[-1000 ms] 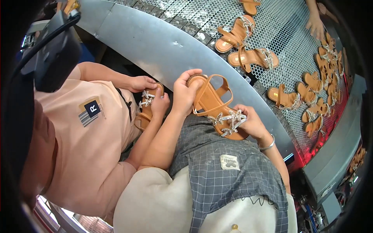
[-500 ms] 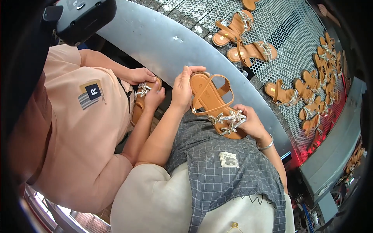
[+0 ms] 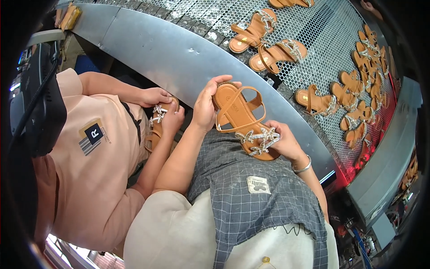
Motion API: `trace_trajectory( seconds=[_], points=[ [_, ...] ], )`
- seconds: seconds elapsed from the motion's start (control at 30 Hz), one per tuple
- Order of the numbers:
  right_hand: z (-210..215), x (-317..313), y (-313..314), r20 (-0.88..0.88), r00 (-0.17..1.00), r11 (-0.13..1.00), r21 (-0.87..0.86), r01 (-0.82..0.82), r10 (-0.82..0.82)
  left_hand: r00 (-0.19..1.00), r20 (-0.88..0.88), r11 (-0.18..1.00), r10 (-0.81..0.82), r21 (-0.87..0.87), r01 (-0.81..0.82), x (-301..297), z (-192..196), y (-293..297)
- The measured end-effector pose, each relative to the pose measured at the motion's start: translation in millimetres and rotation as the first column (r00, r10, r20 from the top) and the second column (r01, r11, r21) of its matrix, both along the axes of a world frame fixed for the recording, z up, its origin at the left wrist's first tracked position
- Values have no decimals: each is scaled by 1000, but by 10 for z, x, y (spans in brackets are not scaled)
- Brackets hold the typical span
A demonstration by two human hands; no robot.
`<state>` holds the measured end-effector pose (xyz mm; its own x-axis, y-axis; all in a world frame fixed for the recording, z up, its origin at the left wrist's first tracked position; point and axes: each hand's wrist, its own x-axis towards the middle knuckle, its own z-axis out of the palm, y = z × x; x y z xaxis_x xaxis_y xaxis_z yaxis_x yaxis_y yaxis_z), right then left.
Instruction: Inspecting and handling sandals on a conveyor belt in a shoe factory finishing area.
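Observation:
A tan sandal (image 3: 242, 115) with crossed ankle straps and silver starfish-shaped rhinestone trim is held above my lap, sole lining facing up. My left hand (image 3: 205, 106) is closed round its heel end, fingers passing over the far rim. My right hand (image 3: 285, 142), a silver bangle on its wrist, grips the toe end beside the rhinestone straps; its fingertips are partly hidden under the sandal. To my left, a co-worker's hands (image 3: 172, 117) hold a similar sandal (image 3: 155, 136) by its rhinestone end.
Beyond a curved metal edge (image 3: 179, 49) runs a mesh conveyor (image 3: 309, 36) with several matching sandals (image 3: 277, 54) on it. Red light glows by a grey metal housing (image 3: 380, 166) at the right. A black device (image 3: 49, 107) is close at the far left.
The whole view has shifted slightly, so the conveyor sandals appear farther left. The black device at the left has moved lower. Both my hands keep the same hold on the sandal.

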<state>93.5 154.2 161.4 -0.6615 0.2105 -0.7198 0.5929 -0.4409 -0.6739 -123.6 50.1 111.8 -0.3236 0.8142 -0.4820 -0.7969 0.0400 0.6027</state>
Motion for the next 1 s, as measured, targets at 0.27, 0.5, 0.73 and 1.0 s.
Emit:
trace_trajectory(
  seconds=[0.27,0.5,0.73,1.0],
  points=[
    [-188,395,62,-48,995,996,-39,83,-85,807,-463,923,-367,-286,256,-86,-101,297],
    [-194,947,48,31,943,941,-72,332,-331,870,-285,837,403,-269,-476,-1333,-658,784],
    [-242,1147,-140,91,932,927,-112,359,-350,156,-835,814,-528,-550,-186,-442,-1402,1479],
    [-99,1214,-128,119,893,897,-33,440,-434,-123,-741,749,-661,-641,-166,-356,-1349,1671]
  ],
)
